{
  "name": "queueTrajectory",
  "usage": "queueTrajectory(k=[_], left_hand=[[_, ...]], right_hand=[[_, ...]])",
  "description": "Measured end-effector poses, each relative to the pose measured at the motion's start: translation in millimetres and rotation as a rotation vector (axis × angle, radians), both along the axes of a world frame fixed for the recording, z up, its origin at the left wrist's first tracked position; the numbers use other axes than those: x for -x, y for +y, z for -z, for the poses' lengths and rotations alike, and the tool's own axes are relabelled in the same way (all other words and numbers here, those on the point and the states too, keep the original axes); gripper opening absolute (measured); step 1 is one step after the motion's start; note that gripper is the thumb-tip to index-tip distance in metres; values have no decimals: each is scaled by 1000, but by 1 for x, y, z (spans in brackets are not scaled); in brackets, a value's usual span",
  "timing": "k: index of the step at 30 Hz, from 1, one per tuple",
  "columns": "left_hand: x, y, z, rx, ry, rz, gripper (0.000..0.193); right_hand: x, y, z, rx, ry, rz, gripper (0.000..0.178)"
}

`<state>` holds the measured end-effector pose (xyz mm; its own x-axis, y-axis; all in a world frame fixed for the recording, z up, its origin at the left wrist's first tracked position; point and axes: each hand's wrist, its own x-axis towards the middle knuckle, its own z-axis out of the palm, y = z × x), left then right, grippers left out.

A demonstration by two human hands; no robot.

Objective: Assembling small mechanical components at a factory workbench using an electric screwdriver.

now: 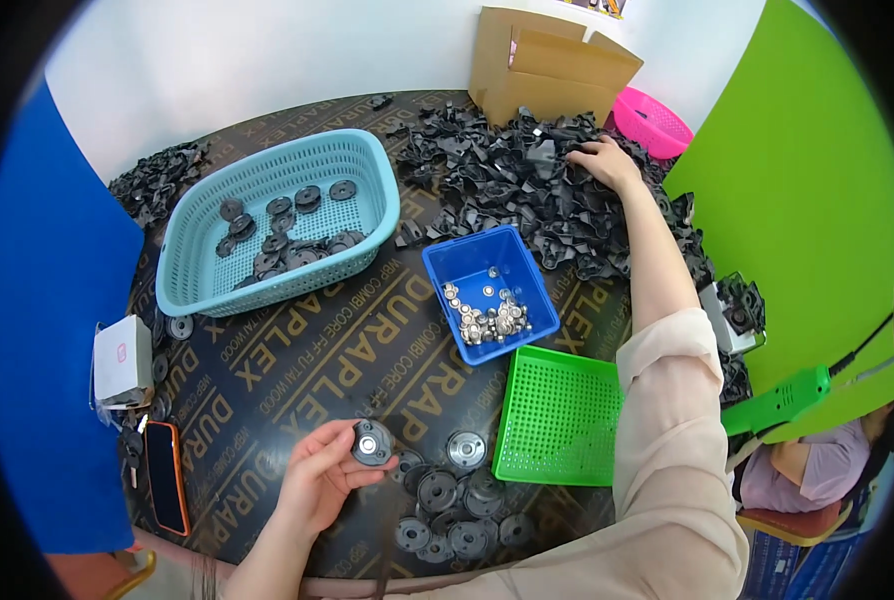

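Note:
My left hand (325, 472) is closed on a round black plastic disc (371, 443) with a shiny metal centre, held by its edge between thumb and fingers. Just right of it, several similar black discs (437, 490) lie in a loose heap; one disc (465, 449) shows a silvery face. At the far right, my right hand (607, 163) reaches onto a big pile of black plastic parts (537, 190), fingers bent down among them. Whether those fingertips grip a part is hidden. A blue bin (430, 262) with small round metal pieces (492, 322) stands between the hands.
A light-blue basket (389, 190) holds more discs at left. The green perforated tray (557, 425) lies under my right arm. Behind the pile are a cardboard box (557, 75) and a pink basket (657, 118). A phone (167, 478), white box (124, 358) and green electric screwdriver (782, 400) flank the table.

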<state>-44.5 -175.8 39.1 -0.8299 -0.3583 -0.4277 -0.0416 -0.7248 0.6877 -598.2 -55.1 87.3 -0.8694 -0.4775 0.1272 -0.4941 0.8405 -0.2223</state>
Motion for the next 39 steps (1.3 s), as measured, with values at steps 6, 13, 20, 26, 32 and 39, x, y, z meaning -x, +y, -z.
queueTrajectory(k=[6,13,20,26,32,39], left_hand=[[0,8,-6,-13,79,92,31],[-1,21,-9,76,40,119,28],[-5,29,-12,94,54,135,25],[-4,30,-14,35,65,85,25],[-8,23,-14,48,86,29,28],[-1,17,-4,-57,137,68,31]], right_hand=[[-41,26,10,-1,-2,-22,62],[-108,50,12,134,22,-36,57],[-138,77,11,156,20,-143,50],[-167,76,-26,519,-108,-119,35],[-340,71,-61,700,-645,-234,26],[-374,68,-8,1032,-967,-264,13]])
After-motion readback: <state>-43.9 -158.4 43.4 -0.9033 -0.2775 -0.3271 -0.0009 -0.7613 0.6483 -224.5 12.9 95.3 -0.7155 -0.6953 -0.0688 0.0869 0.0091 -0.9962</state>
